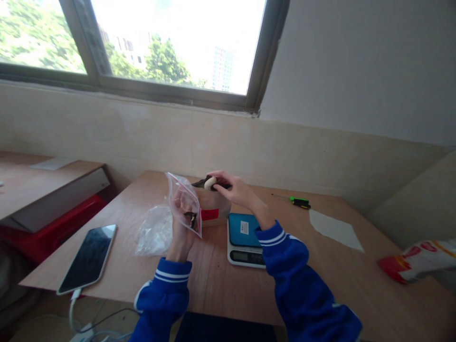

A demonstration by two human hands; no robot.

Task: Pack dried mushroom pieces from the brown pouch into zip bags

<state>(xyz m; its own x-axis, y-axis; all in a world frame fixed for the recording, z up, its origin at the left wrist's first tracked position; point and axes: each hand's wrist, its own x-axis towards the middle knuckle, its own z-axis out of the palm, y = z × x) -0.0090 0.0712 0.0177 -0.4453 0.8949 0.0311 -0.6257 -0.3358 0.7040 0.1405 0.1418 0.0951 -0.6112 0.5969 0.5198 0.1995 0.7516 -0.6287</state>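
Observation:
My left hand (182, 235) is closed around a clear zip bag (178, 192) with a red-edged mouth, tilted open toward the right. A small dark brown piece (191, 218) shows in the bag. Between the thumb and fingers of my right hand (237, 189) is a pale, rounded, cream-coloured piece (210, 183). It is held just over a tan container (221, 204) with a red label, where dark contents show at the top. Whether the container is a box or a bag I cannot tell. A blue-topped digital scale (235, 235) lies below my right wrist.
Crumpled clear plastic (155, 232) lies left of my left hand. A tablet or large phone (88, 259) with a cable is at the table's left edge. To the right are screwdrivers (299, 202), white paper (335, 229) and a red-and-white packet (415, 261).

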